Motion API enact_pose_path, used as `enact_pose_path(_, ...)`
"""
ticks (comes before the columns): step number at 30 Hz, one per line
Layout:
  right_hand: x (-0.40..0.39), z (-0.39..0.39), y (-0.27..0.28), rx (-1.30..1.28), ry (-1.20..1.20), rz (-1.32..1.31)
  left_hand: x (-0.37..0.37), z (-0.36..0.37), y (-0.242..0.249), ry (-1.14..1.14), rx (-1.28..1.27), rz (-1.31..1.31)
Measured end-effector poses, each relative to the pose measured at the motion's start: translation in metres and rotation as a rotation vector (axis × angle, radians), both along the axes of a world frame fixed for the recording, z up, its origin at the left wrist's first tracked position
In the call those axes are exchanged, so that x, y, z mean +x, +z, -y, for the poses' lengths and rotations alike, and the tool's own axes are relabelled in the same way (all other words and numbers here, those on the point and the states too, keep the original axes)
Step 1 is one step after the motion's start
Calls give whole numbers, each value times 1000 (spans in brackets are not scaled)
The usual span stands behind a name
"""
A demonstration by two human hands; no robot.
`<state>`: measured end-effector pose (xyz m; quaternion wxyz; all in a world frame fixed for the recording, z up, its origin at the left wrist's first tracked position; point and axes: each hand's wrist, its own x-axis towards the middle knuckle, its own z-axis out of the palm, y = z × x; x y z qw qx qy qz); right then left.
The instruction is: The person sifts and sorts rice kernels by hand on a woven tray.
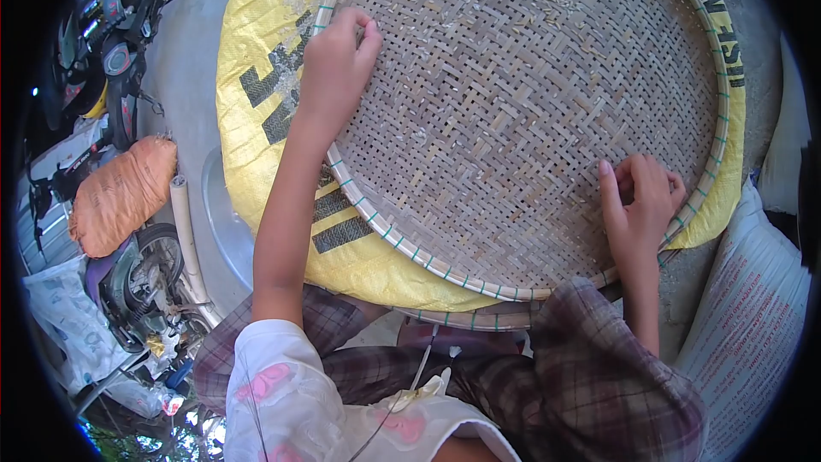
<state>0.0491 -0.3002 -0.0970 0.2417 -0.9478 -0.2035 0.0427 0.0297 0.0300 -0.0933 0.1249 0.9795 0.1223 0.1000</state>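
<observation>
A round woven bamboo winnowing tray (513, 154) with a pale rim stitched in green lies in front of me. Small pale grains (556, 13) are scattered over its weave, more of them toward the far side. My left hand (340, 60) is over the tray's left rim, its thumb and fingers pinched together; anything between them is too small to make out. Low over the tray's right side, near the rim, is my right hand (637, 197). Its fingers are bent and the thumb stands apart, with nothing visible in it.
A yellow woven sack (265, 43) with black lettering is spread under the tray, on another tray's rim (479, 320). An orange sack (124, 197) and motorbikes (120, 60) stand at left. A white printed sack (744, 316) is at right.
</observation>
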Motion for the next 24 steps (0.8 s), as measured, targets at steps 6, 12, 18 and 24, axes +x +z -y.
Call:
enact_pose_path(6,0,0,0,4,6,-7,-1,0,13,323,-1481,120)
enact_pose_path(12,0,0,1,4,3,-13,-7,-18,4,163,-2259,156)
enact_pose_path(18,0,0,0,2,2,-8,10,1,2,288,-2393,404)
enact_pose_path(24,0,0,0,-2,-3,-21,17,3,6,170,-914,161)
